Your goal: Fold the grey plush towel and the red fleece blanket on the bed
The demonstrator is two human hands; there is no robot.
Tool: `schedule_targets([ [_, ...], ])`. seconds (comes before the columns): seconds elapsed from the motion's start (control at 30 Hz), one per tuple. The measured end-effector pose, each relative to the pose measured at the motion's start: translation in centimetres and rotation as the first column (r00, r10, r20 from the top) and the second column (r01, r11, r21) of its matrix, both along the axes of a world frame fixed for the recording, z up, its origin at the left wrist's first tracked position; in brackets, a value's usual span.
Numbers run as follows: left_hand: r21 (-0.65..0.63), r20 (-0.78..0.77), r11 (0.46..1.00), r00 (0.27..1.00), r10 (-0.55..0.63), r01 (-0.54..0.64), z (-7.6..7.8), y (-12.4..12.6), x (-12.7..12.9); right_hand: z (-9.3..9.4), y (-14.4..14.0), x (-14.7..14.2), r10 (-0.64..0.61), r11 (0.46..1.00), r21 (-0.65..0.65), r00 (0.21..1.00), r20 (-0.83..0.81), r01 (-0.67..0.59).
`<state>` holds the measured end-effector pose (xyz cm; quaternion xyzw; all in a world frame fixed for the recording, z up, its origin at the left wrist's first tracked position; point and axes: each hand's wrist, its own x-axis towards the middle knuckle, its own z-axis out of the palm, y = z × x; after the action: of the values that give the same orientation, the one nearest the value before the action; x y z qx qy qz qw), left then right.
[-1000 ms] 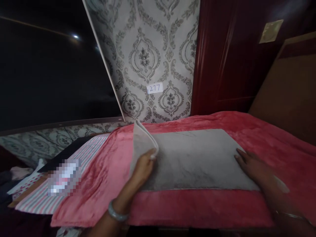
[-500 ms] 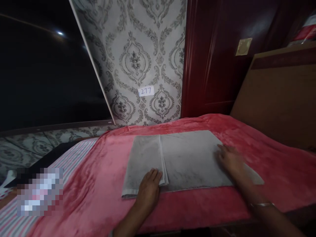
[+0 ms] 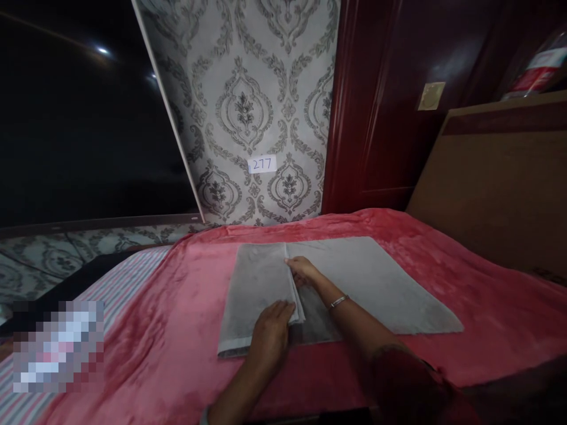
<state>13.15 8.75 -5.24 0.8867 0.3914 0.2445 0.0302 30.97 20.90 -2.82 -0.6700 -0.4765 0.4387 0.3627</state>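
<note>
A grey cloth that looks like a towel [image 3: 376, 289] lies spread flat, its left part folded over toward the middle in layers. My left hand [image 3: 271, 327] is at the near corner of the folded flap, its fingers closed over the edge; the thumb is hidden. Farther back along the same edge, my right hand [image 3: 303, 270] pinches the flap between thumb and fingers. Between the two hands the flap's edge stands slightly off the layer below. A bracelet circles my right wrist.
Under the towel is a pink plush blanket [image 3: 190, 295], with a striped cloth [image 3: 137, 274] to its left. A large dark screen [image 3: 88, 130] stands at the left. On the right, a cardboard box [image 3: 500, 189] has a bottle [image 3: 538, 71] above it. A paper label [image 3: 262, 163] reads 277.
My right hand has moved left from the towel's right side to the folded edge and taken hold of it. My left hand stays near the flap's near corner.
</note>
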Motion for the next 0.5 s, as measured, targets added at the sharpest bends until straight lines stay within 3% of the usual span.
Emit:
schedule_targets([
  [0.17,0.051,-0.040,0.999,0.999,-0.010,0.012,0.8,0.3,1.6,0.9,2.4,1.0,-0.139,0.981,0.154,0.982,0.131,0.118],
  [0.3,0.007,-0.185,0.999,0.982,-0.036,0.038,1.3,0.2,4.5,0.0,1.7,3.1,-0.195,0.970,0.188,0.958,0.211,0.156],
  [0.4,0.012,-0.289,0.999,0.956,-0.043,0.048,-0.2,-0.3,6.1,-1.3,0.7,4.1,-0.202,0.972,0.172,0.944,0.261,0.160],
  [0.5,0.080,-0.288,0.996,0.958,-0.011,0.035,-2.1,-0.7,6.2,-2.1,0.6,4.3,-0.194,0.975,0.164,0.934,0.300,0.150],
])
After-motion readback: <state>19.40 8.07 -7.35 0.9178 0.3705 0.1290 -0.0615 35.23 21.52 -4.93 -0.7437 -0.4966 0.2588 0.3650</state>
